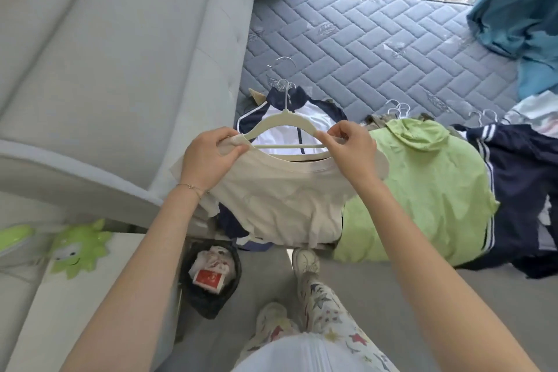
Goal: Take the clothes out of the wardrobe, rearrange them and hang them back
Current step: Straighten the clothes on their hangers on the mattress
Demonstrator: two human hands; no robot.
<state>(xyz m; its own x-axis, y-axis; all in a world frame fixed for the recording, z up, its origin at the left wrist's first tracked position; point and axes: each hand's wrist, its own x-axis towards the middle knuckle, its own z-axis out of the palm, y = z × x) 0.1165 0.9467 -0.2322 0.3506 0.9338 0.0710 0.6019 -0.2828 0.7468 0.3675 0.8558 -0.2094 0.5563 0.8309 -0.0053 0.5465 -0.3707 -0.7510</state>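
A beige T-shirt (280,202) hangs in front of me over the bed's near edge, partly on a cream hanger (279,121) with a metal hook. My left hand (208,157) pinches the shirt's left shoulder at the hanger's end. At the other end, my right hand (350,148) pinches the collar and the hanger's right arm. Behind the shirt a navy-and-white jacket (302,118) lies on the mattress on its own hanger. A light green hooded jacket (422,190) lies to the right, and beyond it navy striped clothes (519,178).
The quilted grey mattress (377,48) stretches back to a window with teal curtains (519,3). A grey padded headboard (120,54) fills the left. Below stand a black waste bin (211,278), a white bedside surface (99,296) with a green toy (78,248), and my feet on grey floor.
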